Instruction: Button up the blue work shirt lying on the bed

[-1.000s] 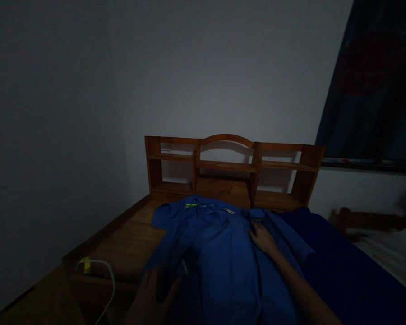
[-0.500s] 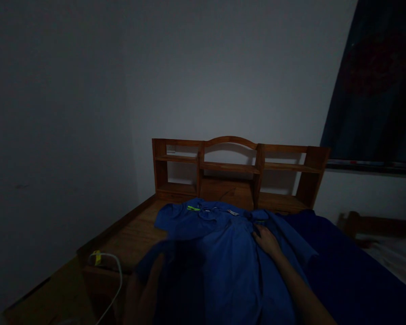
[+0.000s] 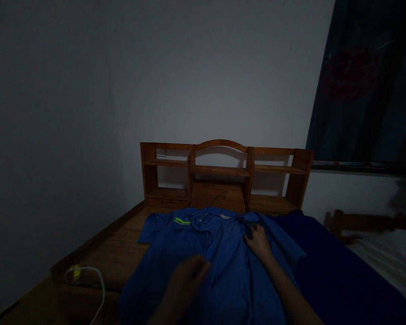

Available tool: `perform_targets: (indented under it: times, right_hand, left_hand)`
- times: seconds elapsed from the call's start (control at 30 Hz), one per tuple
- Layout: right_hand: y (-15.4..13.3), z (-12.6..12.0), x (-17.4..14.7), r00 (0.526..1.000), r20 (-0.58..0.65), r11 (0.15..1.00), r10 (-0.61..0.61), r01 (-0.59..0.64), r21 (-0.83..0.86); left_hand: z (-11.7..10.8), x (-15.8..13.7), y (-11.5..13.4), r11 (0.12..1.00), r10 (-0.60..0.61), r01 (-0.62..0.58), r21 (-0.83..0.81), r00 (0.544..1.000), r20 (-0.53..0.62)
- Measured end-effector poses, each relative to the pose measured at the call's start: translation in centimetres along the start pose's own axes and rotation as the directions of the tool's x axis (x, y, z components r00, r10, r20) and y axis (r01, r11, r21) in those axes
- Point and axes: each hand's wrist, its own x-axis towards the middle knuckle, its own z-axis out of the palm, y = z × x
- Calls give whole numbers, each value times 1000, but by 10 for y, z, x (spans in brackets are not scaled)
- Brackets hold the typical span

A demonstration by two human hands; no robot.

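Note:
A blue short-sleeved work shirt [image 3: 223, 271] lies spread on the bed, its collar toward the headboard, with a lime-green strip on the left chest. My right hand [image 3: 259, 243] is near the collar on the right side, its curled fingers closed on the shirt's cloth. Over the lower left front of the shirt is my left hand [image 3: 187, 277], smeared by motion; its fingers look bent, but whether they touch cloth I cannot make out.
The wooden bed board [image 3: 111, 248] shows at left, with a white cable [image 3: 99, 275] at its corner. A wooden shelf headboard [image 3: 219, 171] stands against the wall. Dark blue cloth [image 3: 341, 271] lies at right, with another bed [image 3: 389, 257] beyond and a dark curtain [image 3: 365, 90] above.
My left hand has moved right and inward from the left edge; the shirt front it was lifting now lies down. My right hand stays near the collar. The view has shifted slightly right.

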Motion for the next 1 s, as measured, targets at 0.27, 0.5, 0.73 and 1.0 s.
perform_targets:
  times: [0.27, 0.5, 0.73, 1.0]
  right_hand:
    - [-3, -7, 18, 978, 116, 978, 172, -183, 97]
    - [18, -54, 43, 978, 129, 886, 166, -206, 416]
    - [-60, -86, 24, 961, 274, 371, -41, -240, 897]
    - [-73, 19, -23, 915, 357, 936, -190, 59, 347]
  left_hand:
    - [11, 172, -69, 954, -297, 294, -51, 917, -266]
    - [21, 227, -93, 872, -323, 161, -463, 899, -295]
    - [44, 243, -103, 788, -21, -76, -611, 988, -151]
    - [20, 129, -80, 948, 195, -225, 225, 970, 148]
